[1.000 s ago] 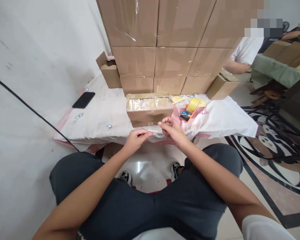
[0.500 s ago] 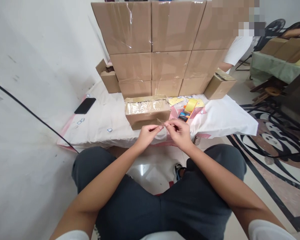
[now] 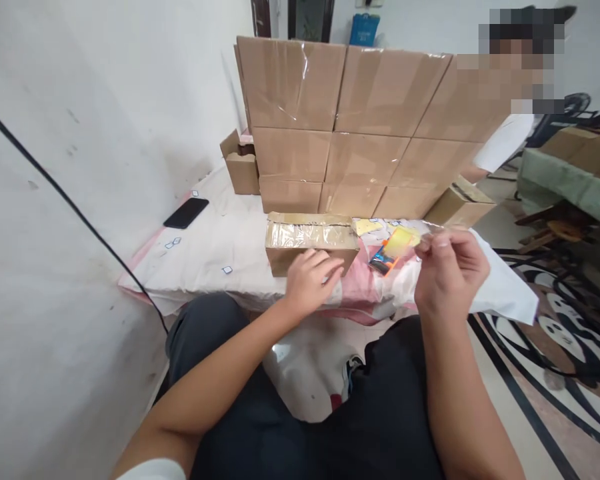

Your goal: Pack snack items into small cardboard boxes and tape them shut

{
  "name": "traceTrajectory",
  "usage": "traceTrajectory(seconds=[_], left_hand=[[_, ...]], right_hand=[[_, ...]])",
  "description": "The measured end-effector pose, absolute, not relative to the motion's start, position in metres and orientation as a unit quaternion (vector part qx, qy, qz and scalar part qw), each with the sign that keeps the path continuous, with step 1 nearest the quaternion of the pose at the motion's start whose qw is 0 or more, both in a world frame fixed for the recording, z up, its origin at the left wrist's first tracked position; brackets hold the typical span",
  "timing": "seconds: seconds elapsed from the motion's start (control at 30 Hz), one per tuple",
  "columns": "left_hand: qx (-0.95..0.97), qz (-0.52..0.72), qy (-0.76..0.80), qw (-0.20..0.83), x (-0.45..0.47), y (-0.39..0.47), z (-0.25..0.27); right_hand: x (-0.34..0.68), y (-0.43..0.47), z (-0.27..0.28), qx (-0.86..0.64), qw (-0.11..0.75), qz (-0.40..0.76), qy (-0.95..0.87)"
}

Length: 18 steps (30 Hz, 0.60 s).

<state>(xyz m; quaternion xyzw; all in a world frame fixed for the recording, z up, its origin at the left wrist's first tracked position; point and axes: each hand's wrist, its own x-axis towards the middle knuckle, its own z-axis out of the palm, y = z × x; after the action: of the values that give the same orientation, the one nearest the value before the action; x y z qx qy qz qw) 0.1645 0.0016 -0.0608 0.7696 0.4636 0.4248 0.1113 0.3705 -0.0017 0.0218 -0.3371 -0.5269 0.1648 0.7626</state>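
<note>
A taped cardboard box lies near the front edge of the table, shiny clear tape along its top. Against its front side is my left hand, fingers loosely bent and apart, with nothing in them. Raised to the right of the box, my right hand pinches a small piece of clear tape between thumb and fingers; much of the strip is hard to make out. Between my two hands, an orange tape dispenser with a yellowish roll rests on the cloth.
Stacked cardboard boxes stand like a wall behind. An open box is at their left, another box at their right. A black phone lies on the tablecloth. Behind the stack, at right, is a person in a white sleeve.
My hands have parted: the right moved right and up with the clear tape, while the left let go and moved to the box's front. The view has tilted up and shifted.
</note>
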Motion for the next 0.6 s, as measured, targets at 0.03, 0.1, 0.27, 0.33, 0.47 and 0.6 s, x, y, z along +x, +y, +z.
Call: traceTrajectory(seconds=[0.03,0.1,0.27,0.33,0.47,0.6], left_hand=[[0.776,0.424,0.466,0.036,0.154,0.006,-0.057],[0.77,0.411,0.482,-0.069,0.135,0.015,-0.052],[0.78,0.345,0.511,-0.108,0.113,0.034,-0.049],[0.791,0.333,0.505,-0.096,0.113,0.036,-0.049],[0.794,0.333,0.5,-0.094,0.113,0.036,-0.049],[0.802,0.328,0.491,-0.092,0.109,0.034,-0.047]], right_hand=[[0.368,0.005,0.018,-0.34,0.755,0.184,-0.53],[0.363,0.017,0.011,-0.335,0.735,0.233,-0.542],[0.347,0.035,0.009,-0.333,0.667,0.325,-0.582],[0.343,0.039,0.009,-0.349,0.642,0.346,-0.589],[0.344,0.05,0.0,-0.384,0.579,0.379,-0.612],[0.351,0.057,-0.009,-0.405,0.518,0.382,-0.65]])
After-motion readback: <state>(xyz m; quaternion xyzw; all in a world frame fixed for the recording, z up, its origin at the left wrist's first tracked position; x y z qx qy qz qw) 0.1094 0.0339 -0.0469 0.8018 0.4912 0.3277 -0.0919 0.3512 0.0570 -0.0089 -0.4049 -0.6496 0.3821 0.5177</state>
